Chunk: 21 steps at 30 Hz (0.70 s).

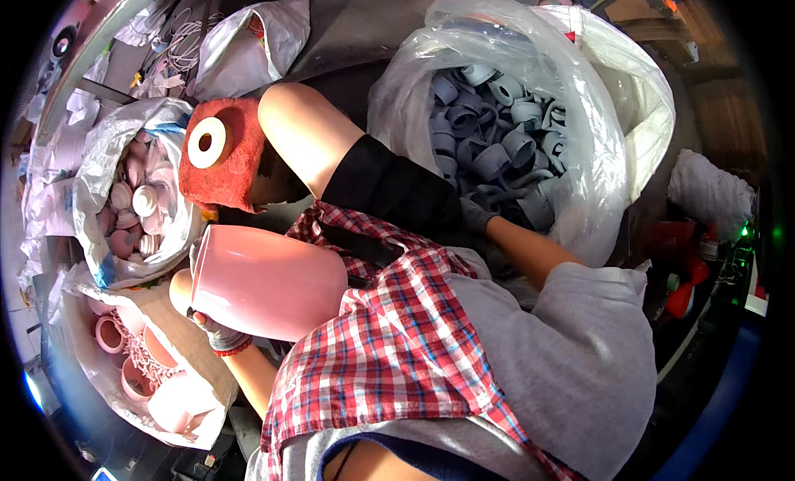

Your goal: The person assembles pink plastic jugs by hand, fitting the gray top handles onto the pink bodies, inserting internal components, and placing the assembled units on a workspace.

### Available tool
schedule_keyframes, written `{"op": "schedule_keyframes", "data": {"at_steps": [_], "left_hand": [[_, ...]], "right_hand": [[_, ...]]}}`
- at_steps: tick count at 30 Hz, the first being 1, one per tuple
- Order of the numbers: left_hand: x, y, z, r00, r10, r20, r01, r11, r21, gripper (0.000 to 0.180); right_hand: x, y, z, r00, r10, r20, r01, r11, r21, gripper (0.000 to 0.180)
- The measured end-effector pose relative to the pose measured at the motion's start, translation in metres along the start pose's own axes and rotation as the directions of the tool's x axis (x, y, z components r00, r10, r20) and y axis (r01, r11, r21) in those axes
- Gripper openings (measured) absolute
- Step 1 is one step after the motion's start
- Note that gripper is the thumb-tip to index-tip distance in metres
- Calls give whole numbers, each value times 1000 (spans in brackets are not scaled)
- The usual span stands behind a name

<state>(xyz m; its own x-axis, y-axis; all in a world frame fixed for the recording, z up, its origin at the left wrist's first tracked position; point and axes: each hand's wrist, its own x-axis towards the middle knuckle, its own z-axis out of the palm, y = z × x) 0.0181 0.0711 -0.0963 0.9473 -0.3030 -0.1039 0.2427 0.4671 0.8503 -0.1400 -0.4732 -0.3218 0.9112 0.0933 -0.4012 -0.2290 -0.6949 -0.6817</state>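
Observation:
A large, glossy pink plastic canister [269, 282] with a tapered body lies on its side across my lap. My left hand [222, 335], in a grey glove with a red band at the wrist, grips its lower left rim. My right hand [475, 216], also gloved, reaches to the near edge of a large clear plastic bag [596, 150]. That bag is filled with blue-grey curved plastic parts [505, 141], several of them ring-shaped. The right hand's fingers are hidden among the parts and shadow, so their grip does not show.
A red cloth-covered block [219, 179] carries a cream ring [207, 142] near my knee. To the left stand a white bag [95, 166] of pink lids [122, 195] and an open sack [203, 340] of pink cups [109, 334]. Another white sack [286, 34] lies farther back.

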Motion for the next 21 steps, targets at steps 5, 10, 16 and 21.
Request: {"op": "schedule_keyframes", "data": {"at_steps": [5, 10, 16, 21], "left_hand": [[16, 10, -4, 998, 66, 21, -68, 996, 63, 89], [13, 6, -10, 998, 66, 21, -67, 997, 47, 87], [16, 1, 1, 999, 14, 37, -13, 1000, -19, 85], [24, -8, 2, 986, 132, -104, -125, 990, 70, 81]], "right_hand": [[-42, 21, 39, 993, 5, 121, 32, 954, -300, 35], [-58, -12, 40, 993, 85, 80, -54, 943, -328, 32], [-51, -115, -146, 949, 275, 153, -239, 946, -218, 66], [-154, -35, -313, 493, 751, -439, -265, 610, 746, 46]]}}
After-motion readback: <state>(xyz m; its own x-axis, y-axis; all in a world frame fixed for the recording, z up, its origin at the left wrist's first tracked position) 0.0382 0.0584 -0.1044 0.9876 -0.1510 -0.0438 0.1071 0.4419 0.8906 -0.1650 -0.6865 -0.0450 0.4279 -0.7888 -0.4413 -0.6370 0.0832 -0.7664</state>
